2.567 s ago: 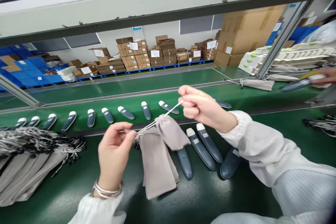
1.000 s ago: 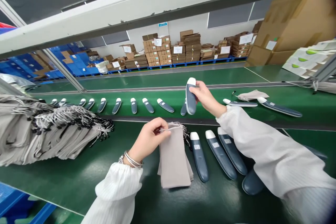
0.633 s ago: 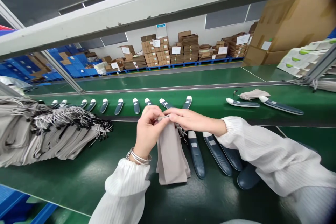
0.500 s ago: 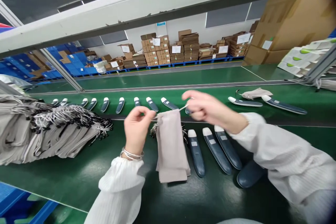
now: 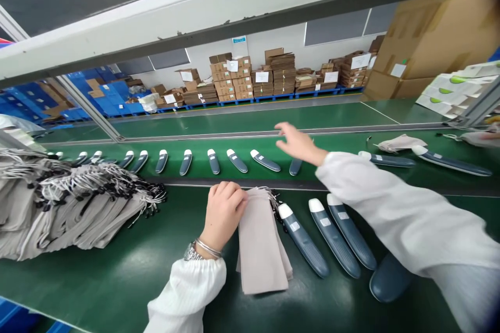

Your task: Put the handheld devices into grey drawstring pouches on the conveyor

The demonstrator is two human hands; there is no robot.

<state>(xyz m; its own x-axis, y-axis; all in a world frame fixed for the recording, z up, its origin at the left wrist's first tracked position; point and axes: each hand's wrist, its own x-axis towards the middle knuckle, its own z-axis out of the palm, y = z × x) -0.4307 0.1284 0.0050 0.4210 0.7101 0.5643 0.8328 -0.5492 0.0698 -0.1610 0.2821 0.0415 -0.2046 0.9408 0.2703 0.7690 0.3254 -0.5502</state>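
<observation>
My left hand point(image 5: 224, 213) is closed at the upper left corner of a beige drawstring pouch point(image 5: 263, 244), its fingertips hidden from view. The pouch lies flat on others like it, with cords and black toggles at its top. My right hand point(image 5: 299, 144) is held out over the far strip with its fingers apart, holding nothing. Just below it, partly hidden by the hand and sleeve, is a slim dark blue device point(image 5: 296, 167). To the pouch's right lie a dark blue device with a white tip point(image 5: 304, 242) and two similar ones point(image 5: 334, 239).
A big heap of drawstring pouches point(image 5: 78, 203) covers the left side. Several white-tipped devices point(image 5: 187, 162) line the green far strip point(image 5: 175, 148). A dark rounded object point(image 5: 388, 278) lies under my right sleeve. A metal beam point(image 5: 195, 21) crosses overhead.
Both hands were holding the pouch's cord stretched out. The right hand has let go and reached forward; the pouch has come down flat under the left hand. Devices on the far strip appear further right.
</observation>
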